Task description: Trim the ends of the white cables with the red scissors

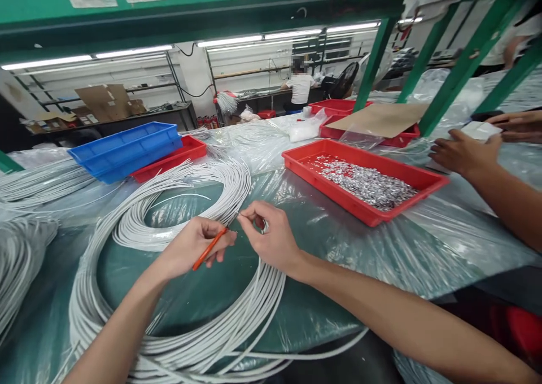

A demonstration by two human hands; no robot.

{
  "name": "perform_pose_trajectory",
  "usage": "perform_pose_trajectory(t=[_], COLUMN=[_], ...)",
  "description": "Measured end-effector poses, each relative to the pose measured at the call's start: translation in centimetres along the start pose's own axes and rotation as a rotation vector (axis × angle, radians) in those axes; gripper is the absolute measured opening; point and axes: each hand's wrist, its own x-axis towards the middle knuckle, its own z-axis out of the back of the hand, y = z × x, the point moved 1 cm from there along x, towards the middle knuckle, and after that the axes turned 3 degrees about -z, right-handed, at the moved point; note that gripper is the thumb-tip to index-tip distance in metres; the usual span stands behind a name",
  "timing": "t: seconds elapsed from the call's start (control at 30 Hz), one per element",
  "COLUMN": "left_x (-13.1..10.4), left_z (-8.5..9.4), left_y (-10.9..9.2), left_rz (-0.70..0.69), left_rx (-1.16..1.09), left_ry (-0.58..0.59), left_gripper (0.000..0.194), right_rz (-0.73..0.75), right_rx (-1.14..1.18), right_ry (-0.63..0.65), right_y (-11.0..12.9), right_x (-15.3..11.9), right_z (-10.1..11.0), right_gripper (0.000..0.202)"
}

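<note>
My left hand [197, 247] is closed around a slim tool with an orange handle [208, 250]; its dark tip points toward my right hand. The tool's exact kind is hard to make out. Thumb and forefinger of my right hand [273, 234] pinch something tiny at the tool's tip, and a bit of white cable [265, 226] shows inside the curled fingers. Both hands are over a large coil of white cable [249, 310] on the table. Behind them, a smaller coil of white cable [235, 183] overlaps it.
A red tray [364, 217] of small shiny metal pieces [372, 186] stands to the right. At the back left, a blue bin [127, 152] rests on a red tray [197, 147]. Another person's hands [470, 152] hold a white item at right. Green posts [461, 73] rise beyond.
</note>
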Motion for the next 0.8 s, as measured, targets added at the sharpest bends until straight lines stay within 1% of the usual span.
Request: perform_pose_trajectory(t=[0.07,0.17,0.23,0.3,0.43,0.57,0.8], left_x=[0.1,0.2,0.2,0.2,0.2,0.1,0.1], left_z=[0.4,0.8,0.8,0.6,-0.1,-0.4,-0.3], left_y=[0.2,0.2,0.0,-0.2,-0.5,-0.4,-0.2], left_rz=[-0.049,-0.141,-0.18,-0.19,-0.198,-0.21,-0.25], left_rx=[-0.009,-0.047,-0.094,-0.137,-0.19,-0.235,-0.191], left_ry=[-0.053,-0.211,-0.304,-0.345,-0.334,-0.288,-0.29], left_gripper=[0.033,0.032,0.029,0.027,0.025,0.023,0.019], right_rz=[-0.062,-0.132,-0.142,-0.136,-0.093,-0.097,-0.111], right_rx=[0.099,0.198,0.213,0.214,0.218,0.209,0.187], right_ry=[0.025,0.064,0.092,0.116,0.131,0.167,0.163], right_y=[-0.2,-0.5,-0.7,-0.8,-0.4,-0.4,-0.5], right_x=[0.0,-0.1,-0.1,-0.2,-0.4,-0.6,-0.7], right_z=[-0.2,-0.4,-0.6,-0.7,-0.7,-0.8,-0.7], right_gripper=[0.021,0.026,0.027,0.027,0.025,0.025,0.027])
